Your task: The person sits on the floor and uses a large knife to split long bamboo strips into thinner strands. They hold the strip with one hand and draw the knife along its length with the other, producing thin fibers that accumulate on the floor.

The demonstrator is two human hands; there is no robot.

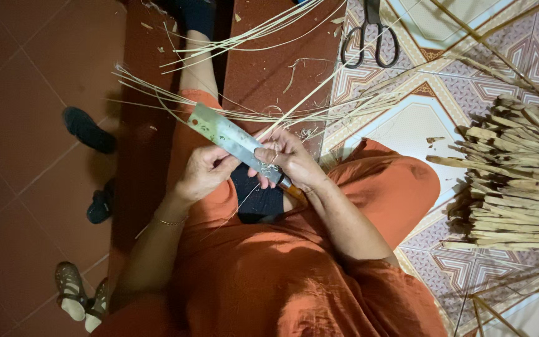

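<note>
My right hand grips the handle of a broad cleaver-like knife whose blade points up and to the left over my lap. My left hand sits just under the blade, thumb against it, pinching a thin pale bamboo strip that runs up to the right. Several thin split strips fan out leftward beyond the blade. I sit in orange clothing, a dark cloth on my thigh.
Black-handled scissors lie on the patterned floor tiles at the top. A pile of split bamboo sticks fills the right side. Dark slippers and sandals lie on the lower red floor at left.
</note>
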